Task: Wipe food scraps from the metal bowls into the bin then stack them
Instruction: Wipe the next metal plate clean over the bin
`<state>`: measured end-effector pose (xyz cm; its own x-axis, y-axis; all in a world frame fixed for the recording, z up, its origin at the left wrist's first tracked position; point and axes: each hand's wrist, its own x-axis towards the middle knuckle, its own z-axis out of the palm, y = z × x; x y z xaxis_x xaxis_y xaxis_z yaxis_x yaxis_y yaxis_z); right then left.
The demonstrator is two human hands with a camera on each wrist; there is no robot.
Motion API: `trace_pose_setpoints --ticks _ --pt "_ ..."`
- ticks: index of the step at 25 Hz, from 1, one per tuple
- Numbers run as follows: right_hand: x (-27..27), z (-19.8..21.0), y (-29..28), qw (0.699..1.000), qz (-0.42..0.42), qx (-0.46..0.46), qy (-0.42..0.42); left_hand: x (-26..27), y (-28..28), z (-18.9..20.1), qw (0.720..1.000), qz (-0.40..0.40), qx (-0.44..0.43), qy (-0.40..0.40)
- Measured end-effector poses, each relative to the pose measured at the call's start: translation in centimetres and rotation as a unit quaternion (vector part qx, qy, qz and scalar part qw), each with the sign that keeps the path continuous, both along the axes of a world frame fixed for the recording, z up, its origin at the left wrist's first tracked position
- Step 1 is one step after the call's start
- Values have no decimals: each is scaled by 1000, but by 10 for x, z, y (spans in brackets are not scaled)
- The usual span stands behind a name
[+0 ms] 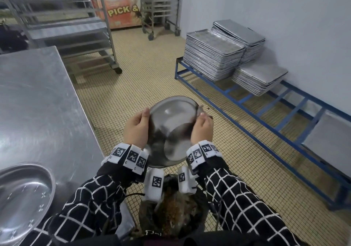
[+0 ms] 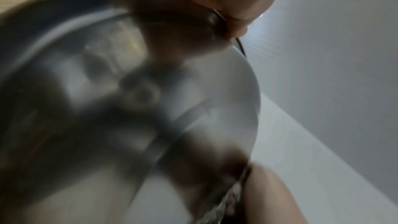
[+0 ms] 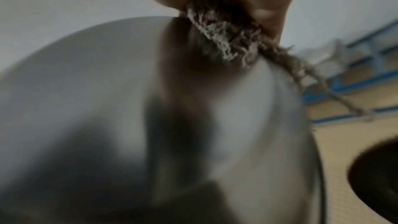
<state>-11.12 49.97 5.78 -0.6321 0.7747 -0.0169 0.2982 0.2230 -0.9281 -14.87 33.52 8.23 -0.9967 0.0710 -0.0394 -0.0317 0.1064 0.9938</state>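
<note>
Black sleeves point(image 1: 241, 198) crossed by a thin white grid, reaching to both wrists. White bands point(image 1: 129, 156) strapped round each wrist, set with square black-and-white coded markers. White blocks point(image 1: 153, 186) with the same markers hanging below the bands. Thin dark cable point(image 1: 133, 194) trailing under the left forearm.

Bowl point(image 1: 171, 129) betw. both hands, above bin point(image 1: 176, 211); table point(image 1: 38, 101) left, tray stacks point(image 1: 214, 59) right.
</note>
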Motion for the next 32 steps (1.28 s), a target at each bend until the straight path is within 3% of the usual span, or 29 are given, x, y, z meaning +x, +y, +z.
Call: trace_pose_setpoints --ticks 4,9,15,17,19,21,23,25,28,32 --pt "20 -21 8 998 -44 -55 3 -1 -3 -10 998 13 25 -58" --pt "33 -11 38 985 46 -164 2 0 -9 -25 996 -23 26 -81" --pt "44 0 43 997 78 -25 11 4 -20 -35 994 -83 -72 -21" --pt "39 11 43 991 129 33 -1 9 -21 -30 991 -92 -98 7" --pt "31 26 41 964 224 141 -34 12 -19 -20 986 -124 -104 36" --pt "21 34 33 906 324 266 -58 13 -13 -11 973 -180 -132 56" --pt "13 36 23 861 371 344 -57 12 -6 -5 959 -200 -188 67" --pt "14 33 10 864 339 371 -13 11 -4 -5 964 -171 -190 74" --pt "25 23 -20 890 208 398 78 10 -3 -9 982 -90 -155 66" --pt "38 6 -50 865 214 443 100 6 1 -4 997 -46 -53 11"
